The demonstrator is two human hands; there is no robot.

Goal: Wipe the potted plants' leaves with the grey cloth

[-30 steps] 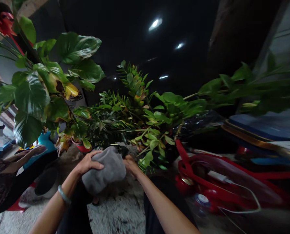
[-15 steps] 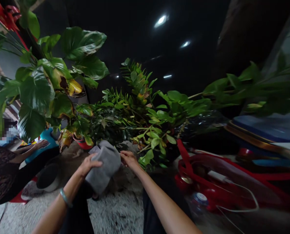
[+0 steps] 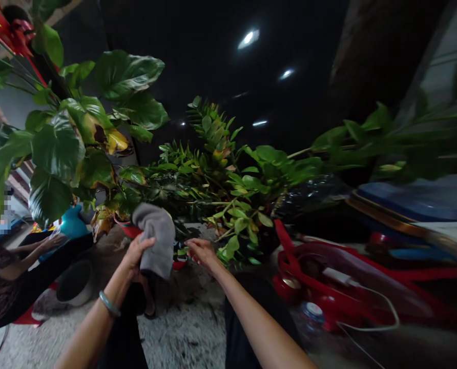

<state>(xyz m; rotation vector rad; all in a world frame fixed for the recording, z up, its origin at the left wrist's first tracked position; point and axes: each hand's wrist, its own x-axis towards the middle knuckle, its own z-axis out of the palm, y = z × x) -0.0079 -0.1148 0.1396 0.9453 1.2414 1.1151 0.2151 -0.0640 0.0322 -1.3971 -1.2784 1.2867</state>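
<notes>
A soft grey cloth (image 3: 157, 241) hangs in the grip of my left hand (image 3: 138, 252), its fingers and thumb closed on the near edge. To the right of the cloth, my right hand (image 3: 203, 252) is held with thumb and fingers pinched together. What lies between those fingertips, if anything, is too small to make out. Just beyond them sits a small red pot (image 3: 179, 264), mostly hidden behind the cloth and hand. Leafy green stems (image 3: 244, 223) of a potted plant rise close to the right hand.
A large-leaved plant (image 3: 59, 141) stands at the left, some leaves browned. Below it, another person (image 3: 5, 277) sits beside a dark bucket (image 3: 75, 282). To the right are a red basket (image 3: 328, 307) with a white cable and a capped bottle (image 3: 312, 313).
My left hand has swung the grey cloth leftward and turned it, away from the right hand. The small red pot behind has come into sight. My right hand stays nearly in place, still pinched.
</notes>
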